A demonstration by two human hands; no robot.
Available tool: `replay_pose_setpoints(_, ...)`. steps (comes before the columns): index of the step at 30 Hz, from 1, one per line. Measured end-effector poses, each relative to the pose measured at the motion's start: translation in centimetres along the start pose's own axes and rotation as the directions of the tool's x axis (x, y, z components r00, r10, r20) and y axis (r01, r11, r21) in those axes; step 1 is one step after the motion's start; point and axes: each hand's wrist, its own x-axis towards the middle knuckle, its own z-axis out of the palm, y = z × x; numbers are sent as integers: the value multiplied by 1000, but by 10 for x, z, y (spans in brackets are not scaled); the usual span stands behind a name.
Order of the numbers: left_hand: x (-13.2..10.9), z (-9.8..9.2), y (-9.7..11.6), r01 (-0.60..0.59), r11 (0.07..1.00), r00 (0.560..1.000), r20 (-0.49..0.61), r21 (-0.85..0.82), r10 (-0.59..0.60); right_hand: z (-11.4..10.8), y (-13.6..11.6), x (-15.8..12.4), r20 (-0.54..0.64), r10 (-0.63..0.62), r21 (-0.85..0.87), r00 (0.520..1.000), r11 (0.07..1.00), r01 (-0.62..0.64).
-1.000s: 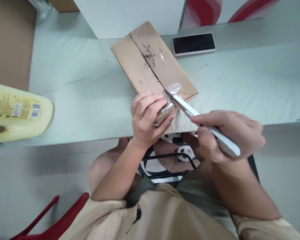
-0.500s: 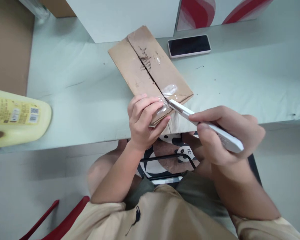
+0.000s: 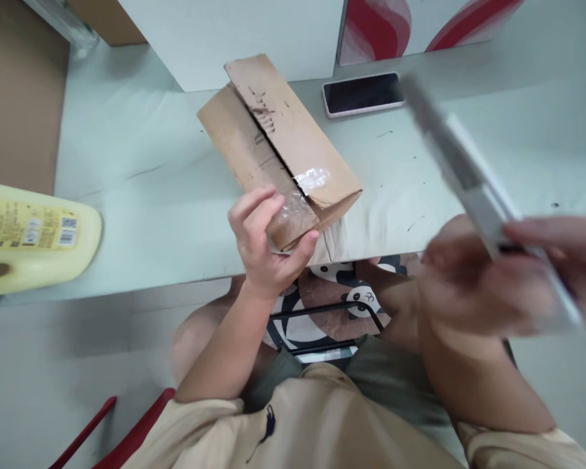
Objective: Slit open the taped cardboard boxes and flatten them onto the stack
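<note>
A small brown cardboard box [image 3: 293, 143] rests near the table's front edge, turned at a slant. Its top seam is split, and one flap stands a little raised; shiny clear tape clings to the end nearest me. My left hand [image 3: 268, 241] grips that near corner, thumb on the end face and fingers on top. Off to the right, my right hand [image 3: 502, 273] holds a white utility knife [image 3: 488, 208], raised and blurred by motion. The knife's blade end points up and to the left, apart from the box.
Behind the box lies a phone [image 3: 364, 94], beside a large white box [image 3: 239, 39] and a red-and-white panel [image 3: 376, 29]. At left are a yellow bottle [image 3: 39, 234] and a large cardboard box [image 3: 19, 98]. A red chair part [image 3: 137, 430] shows below.
The knife has left the box's seam and swung up to the right with my right hand. The box has tilted and shifted slightly left, and its right flap has lifted.
</note>
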Motion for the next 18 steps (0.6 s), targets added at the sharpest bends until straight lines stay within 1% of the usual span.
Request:
replay_pose_setpoints(1, 1, -1, 1, 3, 1000, 1000, -4, -9, -3, 5, 1, 6, -76, -15, 3, 997, 1000, 15)
replay_pose_setpoints(2, 2, -1, 1, 5, 1000, 1000, -16, -23, -5, 10, 3, 11, -114, -26, -8, 993, 1000, 25)
replay_pose_setpoints(3, 2, -2, 1, 9, 999, 1000, -29, -37, -11, 15, 5, 17, -97, -18, -42, 995, 999, 14)
replay_pose_setpoints(4, 2, -3, 0, 20, 999, 999, -37, -49, -21, 19, 9, 22, -20, 18, -102, 1000, 995, -20)
replay_pose_setpoints(5, 2, -3, -1, 36, 998, 998, -41, -60, -38, 23, 13, 26, 64, 81, -183, 995, 981, -68)
replay_pose_setpoints(6, 1, -4, -2, 56, 996, 997, -40, -72, -59, 26, 17, 28, 141, 165, -277, 976, 953, -121)
replay_pose_setpoints(7, 1, -4, -4, 73, 993, 996, -41, -88, -77, 28, 22, 30, 200, 252, -367, 947, 915, -166)
replay_pose_setpoints(9, 0, -3, -10, 85, 989, 994, -63, -124, -94, 31, 30, 31, 258, 388, -507, 885, 834, -218)
replay_pose_setpoints(12, 0, -3, -24, 39, 989, 985, -160, -139, -62, 32, 38, 30, 307, 518, -627, 798, 741, -240)
replay_pose_setpoints(14, 2, -6, -35, 14, 995, 976, -217, -94, -34, 33, 41, 30, 335, 580, -668, 743, 702, -246)
replay_pose_setpoints(15, 4, -9, -40, 13, 998, 970, -240, -60, -27, 33, 42, 30, 351, 592, -678, 725, 695, -239)
replay_pose_setpoints(16, 5, -12, -45, 22, 1000, 963, -269, -22, -27, 34, 43, 29, 363, 588, -684, 723, 695, -222)
replay_pose_setpoints(17, 7, -16, -49, 44, 999, 952, -303, 16, -37, 34, 44, 28, 369, 568, -687, 736, 700, -195)
replay_pose_setpoints(18, 9, -21, -53, 78, 996, 939, -338, 48, -57, 35, 46, 27, 372, 534, -687, 759, 708, -162)
